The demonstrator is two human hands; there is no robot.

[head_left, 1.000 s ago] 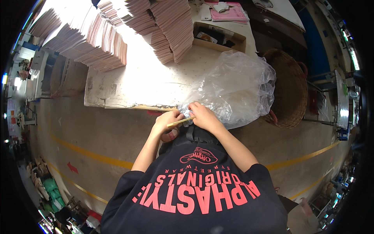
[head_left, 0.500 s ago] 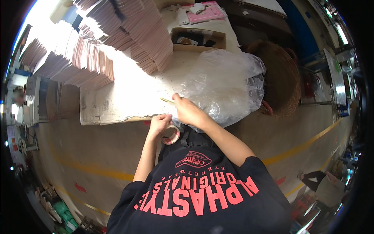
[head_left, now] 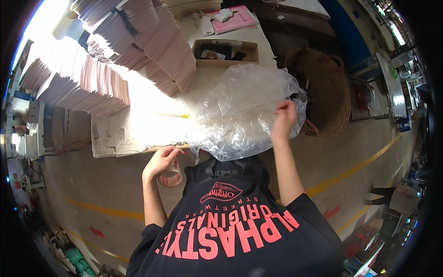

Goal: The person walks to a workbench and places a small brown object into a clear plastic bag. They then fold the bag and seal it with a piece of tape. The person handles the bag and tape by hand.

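Observation:
My left hand (head_left: 160, 162) is just off the table's front edge, with its fingers closed on a roll of tape (head_left: 170, 177) that hangs below the palm. Over the right part of a crumpled clear plastic bag (head_left: 240, 115) is my right hand (head_left: 285, 119). Its fingers are curled and slightly blurred, and whether they pinch anything is unclear. A thin yellow tool (head_left: 177, 115) lies on the table left of the bag; its kind is hard to make out in the glare.
Tall stacks of pinkish paper sheets (head_left: 161, 51) fill the table's left and back. Behind the bag stands an open cardboard box (head_left: 226, 51) of small items, with a pink booklet (head_left: 235, 19) beyond. A wicker basket (head_left: 330, 92) stands right of the table (head_left: 115, 134).
My right hand has left the yellow tool on the table and moved right, over the bag. My left hand has drawn left and slightly nearer with the tape roll.

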